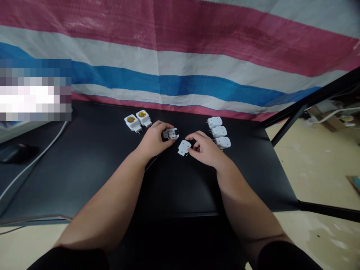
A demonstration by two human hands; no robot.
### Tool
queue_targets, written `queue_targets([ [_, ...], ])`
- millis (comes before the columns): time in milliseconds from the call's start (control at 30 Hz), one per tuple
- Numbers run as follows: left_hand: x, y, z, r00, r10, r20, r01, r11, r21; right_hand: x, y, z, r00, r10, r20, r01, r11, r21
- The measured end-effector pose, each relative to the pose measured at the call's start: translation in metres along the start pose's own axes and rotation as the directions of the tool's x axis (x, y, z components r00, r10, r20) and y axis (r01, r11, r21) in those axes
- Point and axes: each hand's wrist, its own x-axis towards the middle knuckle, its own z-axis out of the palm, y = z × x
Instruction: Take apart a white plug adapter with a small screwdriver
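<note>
My left hand (153,139) is closed around an opened white plug-in lamp socket (171,134), just above the black table. The socket's hollow inside faces up, with metal parts and a dark spot at its right end. To its right lies a white back cover (184,147) with small round holes. My right hand (203,149) is at the cover's right edge, thumb and index finger apart, the other fingers curled. The thumb looks to touch the edge. Tiny bits, too small to make out, lie by the cover's lower corner.
Two white lamp sockets (131,120) with gold-coloured threads lie to the left. Several closed ones (219,131) lie in a column to the right, holes up. A black mouse (17,153) and white cable (36,162) are at far left. Striped sheeting (168,88) hangs behind the table (92,157).
</note>
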Motion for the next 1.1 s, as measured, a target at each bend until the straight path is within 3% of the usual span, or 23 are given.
queue_targets([
  [233, -0.001, 0.000, 0.000, 1.000, -0.008, 0.010, 0.008, 1.000, 0.008, -0.001, -0.003, -0.007, 0.972, -0.080, 0.219, 0.103, 0.990, -0.096],
  [567, -0.001, 0.002, -0.001, 0.999, -0.034, 0.036, 0.034, 0.999, -0.004, 0.001, -0.006, 0.000, 0.971, -0.058, 0.233, 0.104, 0.976, -0.191],
  [900, -0.002, 0.000, -0.001, 0.998, -0.035, 0.043, 0.036, 0.999, -0.010, 0.000, -0.011, 0.000, 0.978, 0.038, 0.203, 0.012, 0.970, -0.241],
  [1100, -0.002, 0.002, -0.002, 0.998, -0.029, 0.049, 0.030, 1.000, -0.008, -0.001, -0.018, -0.002, 0.975, 0.024, 0.219, 0.036, 0.964, -0.264],
])
